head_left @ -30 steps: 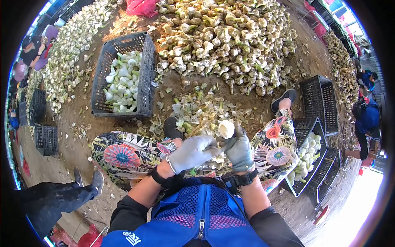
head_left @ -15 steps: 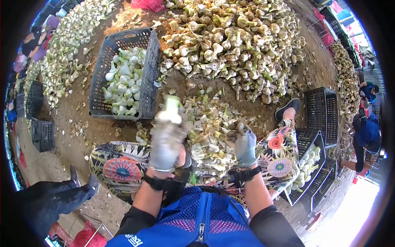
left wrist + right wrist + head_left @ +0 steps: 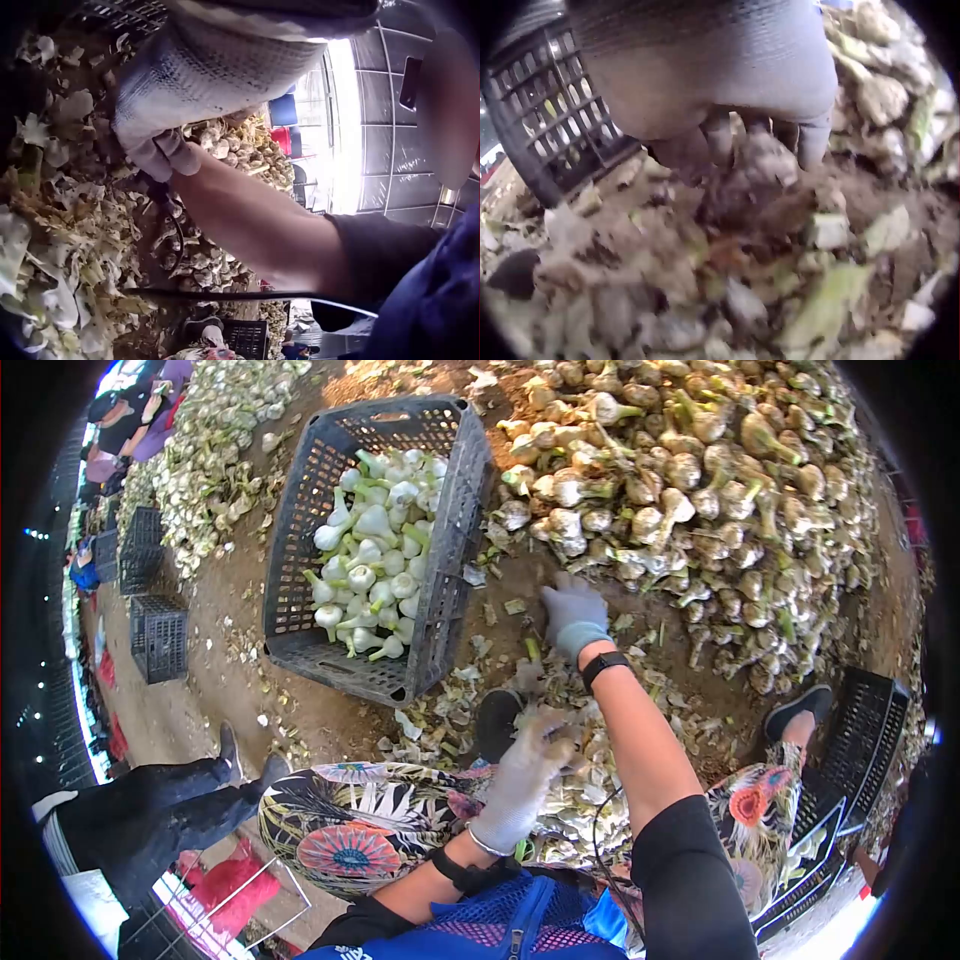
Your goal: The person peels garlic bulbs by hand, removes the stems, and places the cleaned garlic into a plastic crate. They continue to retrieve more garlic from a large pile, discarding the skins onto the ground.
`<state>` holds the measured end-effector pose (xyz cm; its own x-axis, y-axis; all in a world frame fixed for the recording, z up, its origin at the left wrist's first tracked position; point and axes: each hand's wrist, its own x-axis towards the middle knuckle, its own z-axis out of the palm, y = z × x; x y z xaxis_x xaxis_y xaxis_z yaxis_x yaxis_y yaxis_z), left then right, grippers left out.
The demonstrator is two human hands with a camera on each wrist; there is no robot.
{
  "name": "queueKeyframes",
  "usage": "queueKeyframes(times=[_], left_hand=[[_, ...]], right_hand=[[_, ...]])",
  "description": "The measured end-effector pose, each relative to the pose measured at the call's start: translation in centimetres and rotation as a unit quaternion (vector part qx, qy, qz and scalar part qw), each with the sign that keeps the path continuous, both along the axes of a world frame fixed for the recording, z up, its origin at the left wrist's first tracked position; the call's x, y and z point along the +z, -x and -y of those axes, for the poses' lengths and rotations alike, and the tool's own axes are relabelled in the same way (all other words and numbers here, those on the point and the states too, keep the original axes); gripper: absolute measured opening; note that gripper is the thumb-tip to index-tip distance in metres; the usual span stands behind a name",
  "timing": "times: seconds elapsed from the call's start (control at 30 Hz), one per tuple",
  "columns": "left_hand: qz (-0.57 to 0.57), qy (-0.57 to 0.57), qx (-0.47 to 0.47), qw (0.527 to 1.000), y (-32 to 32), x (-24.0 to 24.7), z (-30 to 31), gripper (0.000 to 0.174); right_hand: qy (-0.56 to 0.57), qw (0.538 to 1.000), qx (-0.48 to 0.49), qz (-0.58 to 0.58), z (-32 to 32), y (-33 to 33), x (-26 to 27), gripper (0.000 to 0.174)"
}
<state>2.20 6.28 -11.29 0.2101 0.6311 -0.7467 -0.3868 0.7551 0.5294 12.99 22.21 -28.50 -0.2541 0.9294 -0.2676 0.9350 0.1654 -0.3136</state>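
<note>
My right hand (image 3: 575,615), in a grey glove, reaches to the near edge of a heap of unpeeled garlic (image 3: 690,490). In the right wrist view its fingers curl round a dirty garlic bulb (image 3: 769,159) close above the ground litter. My gloved left hand (image 3: 522,785) hovers over the peelings (image 3: 580,815) between the knees, fingers loosely bent and holding nothing. Left of the heap, a black plastic crate (image 3: 450,595) contains cleaned white garlic bulbs (image 3: 372,560) with short green stems.
More black crates stand at the right (image 3: 860,745) and far left (image 3: 158,638). Another garlic heap (image 3: 215,460) lies at the upper left. Someone's dark-trousered legs (image 3: 165,810) are at the lower left. A dark cord (image 3: 225,295) crosses near the left wrist.
The left hand swung toward the crate with a peeled garlic bulb, and is now back over the peelings without it. The right hand moved forward to the heap's edge. The head view shifted.
</note>
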Motion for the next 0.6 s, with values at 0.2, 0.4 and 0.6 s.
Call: queueKeyframes(times=[0.2,0.4,0.6], left_hand=[[-0.027,-0.017,-0.039,0.999,-0.8,-1.2,0.2,0.048],[-0.120,-0.141,-0.115,0.976,-1.7,-1.2,1.1,0.058],[-0.266,-0.425,-0.182,0.846,-2.1,0.7,3.2,0.059]], right_hand=[[-0.025,0.963,-0.244,-0.115,6.6,-6.9,-3.8,0.034],[0.066,0.605,-0.479,-0.632,16.6,-10.0,4.8,0.025],[0.119,0.503,-0.522,-0.678,20.7,-4.2,18.0,0.019]])
